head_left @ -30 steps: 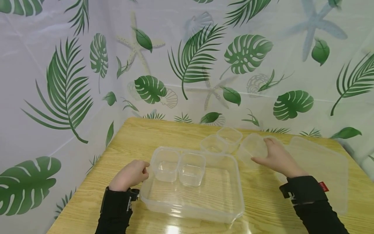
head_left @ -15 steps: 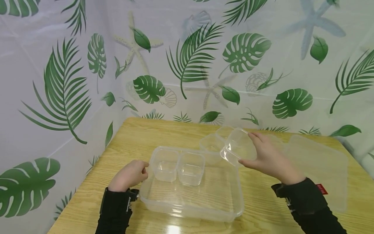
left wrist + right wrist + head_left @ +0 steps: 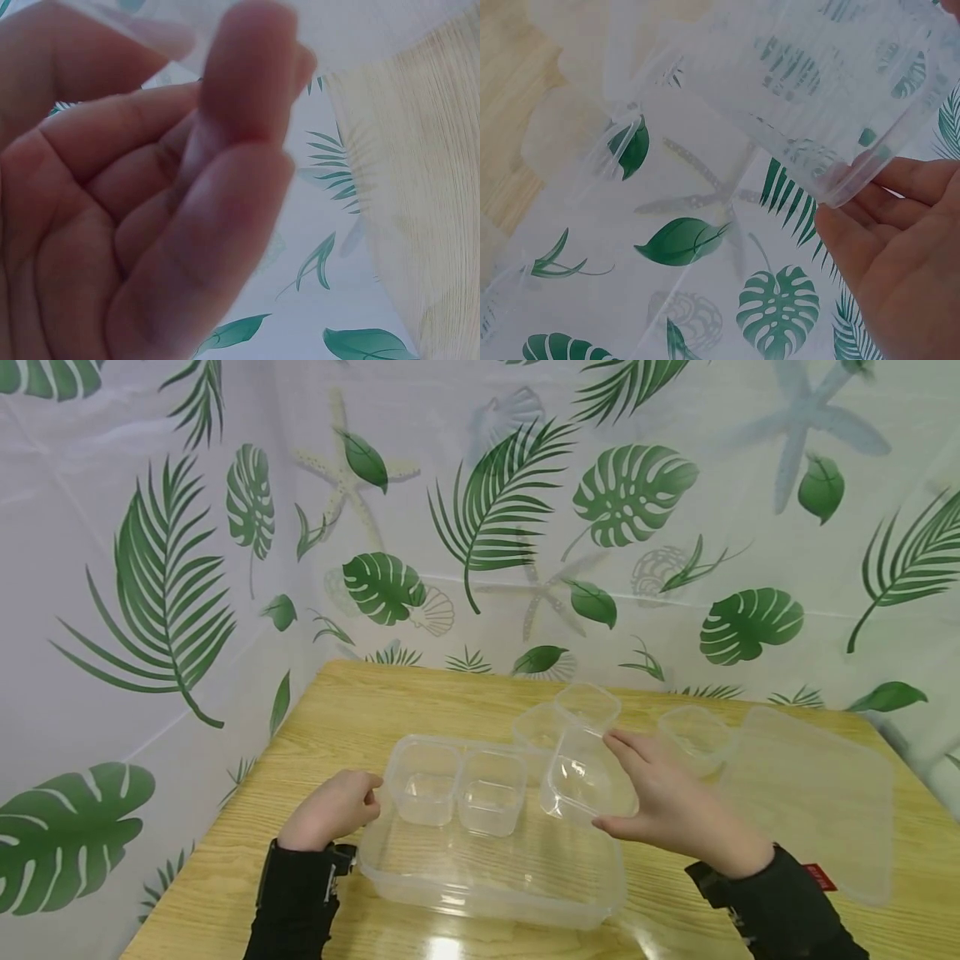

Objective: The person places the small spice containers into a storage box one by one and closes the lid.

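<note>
A large clear plastic container [image 3: 487, 906] stands on the table, with two small clear containers [image 3: 423, 793] side by side in its far left part. At its left rim, my left hand [image 3: 333, 810] pinches the edge; in the left wrist view its curled fingers [image 3: 247, 75] overlap the translucent wall. My right hand [image 3: 675, 802] holds another small clear container [image 3: 585, 777] tilted above the large container's far right corner. Thumb and fingers grip that small container's rim in the right wrist view [image 3: 855, 180].
Behind the held one, two small containers [image 3: 588, 702] stand close together on the table [image 3: 420, 702]. Another small container [image 3: 697, 735] is at the back right, beside a large translucent lid [image 3: 825, 802]. A leaf-patterned curtain [image 3: 480, 527] hangs behind and left.
My right hand has carried a small container leftward and toward me, from the table's back right to above the large container, tilting it. The left hand has stayed at the rim.
</note>
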Demonstrator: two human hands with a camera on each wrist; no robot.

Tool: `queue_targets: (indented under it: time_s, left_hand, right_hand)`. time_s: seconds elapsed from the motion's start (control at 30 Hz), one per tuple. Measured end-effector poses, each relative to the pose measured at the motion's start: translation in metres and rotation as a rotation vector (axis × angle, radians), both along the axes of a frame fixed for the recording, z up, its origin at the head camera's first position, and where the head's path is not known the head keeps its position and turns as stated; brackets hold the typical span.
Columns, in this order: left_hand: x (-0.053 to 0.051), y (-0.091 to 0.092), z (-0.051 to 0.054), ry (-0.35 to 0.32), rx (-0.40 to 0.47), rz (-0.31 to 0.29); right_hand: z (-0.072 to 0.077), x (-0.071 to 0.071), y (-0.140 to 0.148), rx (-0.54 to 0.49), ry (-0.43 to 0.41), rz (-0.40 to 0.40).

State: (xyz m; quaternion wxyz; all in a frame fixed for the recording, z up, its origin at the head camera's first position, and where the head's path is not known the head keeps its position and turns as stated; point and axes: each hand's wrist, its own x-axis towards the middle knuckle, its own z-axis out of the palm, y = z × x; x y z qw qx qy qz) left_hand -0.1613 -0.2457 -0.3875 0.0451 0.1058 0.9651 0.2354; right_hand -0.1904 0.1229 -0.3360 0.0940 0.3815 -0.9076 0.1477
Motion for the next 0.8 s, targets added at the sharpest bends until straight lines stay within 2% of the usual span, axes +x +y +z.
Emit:
queue_targets:
  time_s: [0.37, 0.67, 0.8]
  left_hand:
    - [0.002, -0.001, 0.002, 0.004, -0.007, -0.009]
    - [-0.001, 0.000, -0.001, 0.012, -0.020, -0.003]
    - [-0.001, 0.000, 0.000, 0.010, -0.022, -0.004]
  right_hand:
    - [-0.019, 0.006, 0.000, 0.009, -0.056, 0.017]
    - [-0.033, 0.009, 0.000, 0.037, -0.169, 0.025]
    - [-0.040, 0.010, -0.002, 0.061, -0.177, 0.030]
